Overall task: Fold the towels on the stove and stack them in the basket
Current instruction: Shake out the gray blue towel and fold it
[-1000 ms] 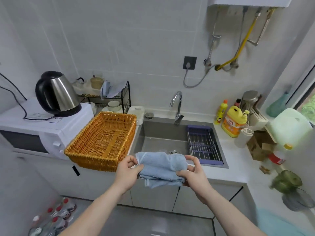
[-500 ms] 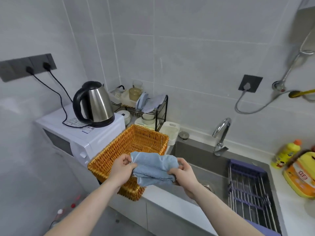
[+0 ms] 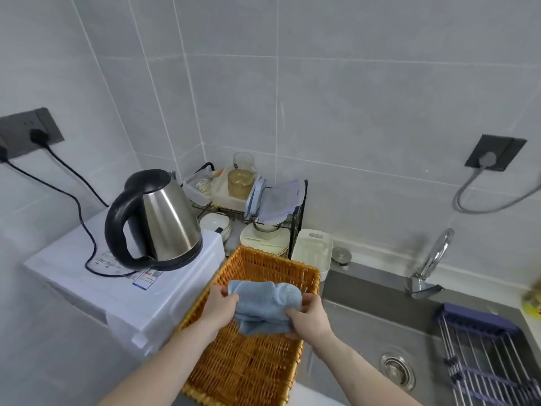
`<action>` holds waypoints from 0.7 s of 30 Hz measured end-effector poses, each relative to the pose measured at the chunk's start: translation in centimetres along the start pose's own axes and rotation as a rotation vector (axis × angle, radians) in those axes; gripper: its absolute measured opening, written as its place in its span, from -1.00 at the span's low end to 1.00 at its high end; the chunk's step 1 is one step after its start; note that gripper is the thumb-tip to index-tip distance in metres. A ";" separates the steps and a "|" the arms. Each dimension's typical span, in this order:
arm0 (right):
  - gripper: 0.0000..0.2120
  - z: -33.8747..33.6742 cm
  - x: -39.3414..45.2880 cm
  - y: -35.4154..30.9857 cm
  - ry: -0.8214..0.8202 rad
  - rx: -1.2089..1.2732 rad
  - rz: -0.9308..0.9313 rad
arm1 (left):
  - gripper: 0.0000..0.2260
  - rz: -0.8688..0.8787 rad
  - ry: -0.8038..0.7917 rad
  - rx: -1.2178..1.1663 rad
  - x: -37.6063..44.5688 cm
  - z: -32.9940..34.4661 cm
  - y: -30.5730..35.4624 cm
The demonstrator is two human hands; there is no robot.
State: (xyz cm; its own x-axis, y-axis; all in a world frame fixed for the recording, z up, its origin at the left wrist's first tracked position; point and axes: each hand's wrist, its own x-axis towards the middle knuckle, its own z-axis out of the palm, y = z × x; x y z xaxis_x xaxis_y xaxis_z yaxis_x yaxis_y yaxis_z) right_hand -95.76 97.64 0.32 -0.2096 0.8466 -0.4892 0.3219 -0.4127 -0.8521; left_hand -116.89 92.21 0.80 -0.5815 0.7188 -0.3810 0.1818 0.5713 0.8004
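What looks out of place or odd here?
Nothing is spilled or damaged. The wicker basket juts past the counter's front edge, and the kettle stands on the microwave.

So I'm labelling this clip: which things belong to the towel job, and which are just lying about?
Job: blue towel, wicker basket, left hand, right hand.
Lying about: kettle, microwave, dish rack, sink, tap.
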 end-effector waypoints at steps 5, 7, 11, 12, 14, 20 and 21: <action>-0.46 3.9 5.5 0.3 0.041 -0.034 0.131 | -0.62 -0.065 -0.087 0.153 7.1 0.4 -1.5; -0.55 5.0 7.7 0.8 0.029 -0.023 0.235 | -0.54 -0.101 -0.144 0.199 8.8 1.0 -1.8; -0.50 6.2 11.1 1.9 0.177 -0.144 0.265 | -0.46 -0.084 -0.213 0.253 11.1 2.9 -1.3; -0.48 6.3 11.3 1.9 0.230 -0.174 0.253 | -0.46 -0.071 -0.231 0.261 11.6 3.3 -0.9; -0.47 6.6 11.1 1.1 0.256 -0.146 0.245 | -0.50 -0.044 -0.262 0.274 12.7 3.9 -0.6; -0.19 7.5 11.1 0.5 0.198 -0.253 0.215 | -0.54 -0.008 -0.331 0.349 14.2 4.8 -1.2; -0.18 7.8 10.9 0.9 0.195 -0.281 0.185 | -0.52 0.020 -0.331 0.363 14.1 4.8 -1.4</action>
State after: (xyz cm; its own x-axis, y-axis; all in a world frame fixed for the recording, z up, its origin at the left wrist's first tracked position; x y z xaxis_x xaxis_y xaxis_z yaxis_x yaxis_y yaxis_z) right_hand -104.96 103.84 -7.23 0.0463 0.8256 -0.5624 0.5842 -0.4790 -0.6551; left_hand -121.54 103.44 -7.97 -0.3022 0.7849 -0.5409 0.4894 0.6147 0.6186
